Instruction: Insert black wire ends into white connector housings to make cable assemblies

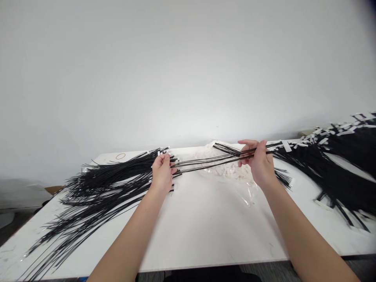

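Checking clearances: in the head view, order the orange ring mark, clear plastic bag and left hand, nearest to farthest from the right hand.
1. Clear plastic bag: just left.
2. Left hand: farther left, beyond the bag.
3. Orange ring mark: far left on tabletop.

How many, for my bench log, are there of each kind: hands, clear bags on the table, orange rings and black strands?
Hands: 2 (left hand, right hand)
Clear bag: 1
Orange ring: 1
Black strands: no exact count, too many overlap
Total: 4, leaving out the strands
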Demonstrator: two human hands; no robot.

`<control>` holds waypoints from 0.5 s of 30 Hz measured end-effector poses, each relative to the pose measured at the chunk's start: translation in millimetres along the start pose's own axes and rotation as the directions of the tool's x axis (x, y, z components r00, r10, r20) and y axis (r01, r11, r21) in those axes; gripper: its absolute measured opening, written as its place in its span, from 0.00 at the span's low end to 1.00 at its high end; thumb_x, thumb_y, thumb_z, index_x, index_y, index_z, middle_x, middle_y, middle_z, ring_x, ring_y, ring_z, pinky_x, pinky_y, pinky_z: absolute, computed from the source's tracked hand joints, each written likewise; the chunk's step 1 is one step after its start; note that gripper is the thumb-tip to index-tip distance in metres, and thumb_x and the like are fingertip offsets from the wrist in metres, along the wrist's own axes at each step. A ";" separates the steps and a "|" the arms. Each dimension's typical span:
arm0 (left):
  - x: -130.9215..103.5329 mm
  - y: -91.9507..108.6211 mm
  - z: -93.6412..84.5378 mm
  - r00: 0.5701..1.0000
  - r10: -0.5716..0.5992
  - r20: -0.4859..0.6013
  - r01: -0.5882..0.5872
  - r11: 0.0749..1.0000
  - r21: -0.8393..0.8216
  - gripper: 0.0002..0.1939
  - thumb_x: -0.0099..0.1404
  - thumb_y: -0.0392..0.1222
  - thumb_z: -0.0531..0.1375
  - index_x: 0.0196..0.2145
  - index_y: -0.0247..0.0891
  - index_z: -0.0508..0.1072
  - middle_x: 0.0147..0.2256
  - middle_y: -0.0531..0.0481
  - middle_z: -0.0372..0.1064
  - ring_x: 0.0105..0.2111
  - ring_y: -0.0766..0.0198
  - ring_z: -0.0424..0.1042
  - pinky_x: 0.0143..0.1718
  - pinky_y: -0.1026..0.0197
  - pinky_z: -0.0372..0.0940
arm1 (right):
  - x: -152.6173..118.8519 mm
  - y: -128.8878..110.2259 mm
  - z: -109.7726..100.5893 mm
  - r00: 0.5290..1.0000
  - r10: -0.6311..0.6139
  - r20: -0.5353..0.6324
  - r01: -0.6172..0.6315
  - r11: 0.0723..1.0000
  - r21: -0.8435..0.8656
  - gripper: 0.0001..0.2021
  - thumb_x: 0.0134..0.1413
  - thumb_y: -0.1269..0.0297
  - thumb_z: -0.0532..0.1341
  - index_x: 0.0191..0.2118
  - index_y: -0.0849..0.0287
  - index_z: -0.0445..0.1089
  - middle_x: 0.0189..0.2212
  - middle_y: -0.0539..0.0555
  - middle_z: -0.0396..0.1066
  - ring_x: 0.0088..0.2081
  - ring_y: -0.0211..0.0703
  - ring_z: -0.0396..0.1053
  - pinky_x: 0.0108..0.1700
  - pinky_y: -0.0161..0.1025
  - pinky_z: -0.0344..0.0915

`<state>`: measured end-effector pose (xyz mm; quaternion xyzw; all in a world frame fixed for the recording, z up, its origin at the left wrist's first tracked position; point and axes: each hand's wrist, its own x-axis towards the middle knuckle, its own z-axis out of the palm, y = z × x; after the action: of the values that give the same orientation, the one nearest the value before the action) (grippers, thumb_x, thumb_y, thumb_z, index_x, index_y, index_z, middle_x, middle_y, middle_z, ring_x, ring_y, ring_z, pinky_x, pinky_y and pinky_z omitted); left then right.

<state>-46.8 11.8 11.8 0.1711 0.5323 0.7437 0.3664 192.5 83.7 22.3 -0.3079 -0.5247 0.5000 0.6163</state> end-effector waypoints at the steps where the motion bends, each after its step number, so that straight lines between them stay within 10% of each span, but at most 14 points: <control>1: 0.3 1.0 -0.8 1.000 -0.014 0.009 0.014 1.000 -0.012 0.07 0.50 0.36 0.59 0.28 0.36 0.63 0.24 0.56 0.55 0.20 0.75 0.56 0.14 0.72 0.46 | -1.0 0.6 0.9 1.000 -0.017 -0.012 0.017 1.000 -0.015 0.28 0.51 0.41 0.46 0.33 0.61 0.70 0.19 0.48 0.57 0.15 0.31 0.57 0.16 0.34 0.62; 11: 3.7 1.3 -6.7 0.986 -0.147 0.075 0.155 0.979 -0.128 0.07 0.48 0.31 0.57 0.27 0.34 0.63 0.17 0.59 0.45 0.15 0.76 0.47 0.13 0.71 0.41 | -11.8 9.5 14.3 0.978 0.194 0.078 -0.195 0.981 -0.004 0.19 0.48 0.48 0.56 0.31 0.62 0.69 0.14 0.45 0.55 0.14 0.30 0.56 0.17 0.34 0.64; 15: 1.8 -0.9 -4.7 0.985 -0.148 0.089 0.159 0.978 -0.133 0.07 0.47 0.32 0.58 0.26 0.34 0.63 0.17 0.58 0.46 0.15 0.76 0.47 0.13 0.71 0.41 | -20.2 8.5 20.0 0.874 0.373 0.311 -0.319 0.924 -0.211 0.17 0.47 0.49 0.58 0.30 0.61 0.68 0.16 0.46 0.58 0.17 0.31 0.60 0.21 0.34 0.66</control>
<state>-50.7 10.1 8.9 0.1324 0.4756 0.7415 0.4545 172.0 64.5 13.0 -0.3508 -0.5976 0.6067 0.3894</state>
